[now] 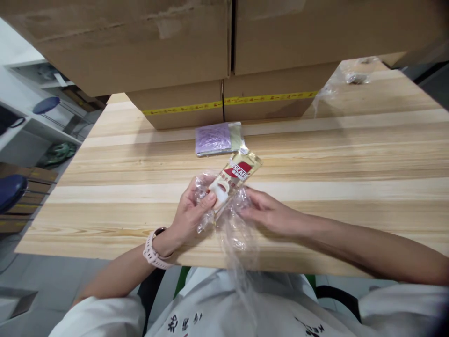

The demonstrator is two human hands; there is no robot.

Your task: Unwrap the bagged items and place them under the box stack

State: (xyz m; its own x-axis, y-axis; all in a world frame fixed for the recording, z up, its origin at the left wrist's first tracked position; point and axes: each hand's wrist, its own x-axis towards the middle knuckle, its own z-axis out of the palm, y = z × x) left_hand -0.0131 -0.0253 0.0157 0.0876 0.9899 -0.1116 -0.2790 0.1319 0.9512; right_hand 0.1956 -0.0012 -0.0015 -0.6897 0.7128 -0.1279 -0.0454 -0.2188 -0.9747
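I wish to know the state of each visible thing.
Coffee sachet: tilted, held by left hand
Clear plastic: crumpled, held by right hand
Purple packet: lying flat, plastic-wrapped
Cardboard boxes: stacked
Yellow tape: stuck across the lower ones
Watch: strapped on

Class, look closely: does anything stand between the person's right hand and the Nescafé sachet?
Yes: crumpled clear plastic film bunches between the right hand and the lower part of the Nescafé sachet, held in the left hand.
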